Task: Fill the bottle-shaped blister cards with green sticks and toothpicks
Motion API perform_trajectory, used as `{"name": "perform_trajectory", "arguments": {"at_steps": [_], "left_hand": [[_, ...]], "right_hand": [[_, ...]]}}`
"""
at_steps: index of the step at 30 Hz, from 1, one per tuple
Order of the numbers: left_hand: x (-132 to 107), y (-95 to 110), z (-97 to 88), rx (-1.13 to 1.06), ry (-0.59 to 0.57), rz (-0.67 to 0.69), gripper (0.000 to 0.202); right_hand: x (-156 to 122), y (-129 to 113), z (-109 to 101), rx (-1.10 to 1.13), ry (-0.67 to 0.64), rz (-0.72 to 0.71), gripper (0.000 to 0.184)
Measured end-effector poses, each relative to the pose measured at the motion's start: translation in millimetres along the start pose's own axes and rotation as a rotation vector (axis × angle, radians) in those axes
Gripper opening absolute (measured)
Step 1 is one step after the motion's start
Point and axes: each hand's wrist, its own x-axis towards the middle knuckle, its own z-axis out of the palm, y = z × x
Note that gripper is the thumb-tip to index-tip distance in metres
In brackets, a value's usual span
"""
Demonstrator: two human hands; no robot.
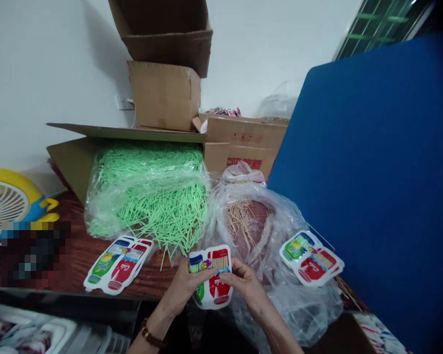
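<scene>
Beaded bracelet [152, 339] nearest, just behind my left grip [182, 285]; right grip [246, 282] opposite. Both hold one printed pack [219, 293] between them. Green sticks [170, 211] ahead-left, tan sticks [239, 220] ahead-right. Judgement: I should pinch lightly, keeping the pack upright and unbent.

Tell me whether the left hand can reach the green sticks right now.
Probably yes: the green sticks lie loose just beyond the left hand, with nothing visible between, though that hand would likely need to release the packet first.
</scene>
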Motion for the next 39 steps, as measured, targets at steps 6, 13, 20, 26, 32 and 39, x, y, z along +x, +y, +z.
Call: {"name": "perform_trajectory", "arguments": {"at_steps": [6,13,20,26,32,39], "left_hand": [[-2.8,-3.0,-0.2,-0.039,-0.005,0.007,0.02],[-5.5,-2.1,0.3,0.026,-0.013,0.035,0.02],[-1.1,-5.7,3.3,0.143,0.042,0.063,0.028],[7.6,-20.6,17.0,0.239,-0.028,0.091,0.03],[10.5,-24.4,14.9,0.39,0.065,0.237,0.036],[3.1,-20.7,8.9,0.317,0.078,0.176,0.037]], "right_hand": [[-1.0,4.3,-3.9,-0.039,0.057,-0.052,0.027],[0.2,0.3,0.6,0.018,-0.037,-0.013,0.033],[-6.1,-12.6,-7.0,-0.143,0.063,-0.116,0.023],[-25.5,-46.8,-27.8,-0.417,0.184,-0.179,0.014],[-40.6,-93.6,-103.4,-0.41,0.646,-0.376,0.022],[-57.2,-100.4,-219.3,-0.831,1.029,-0.112,0.041]]}}
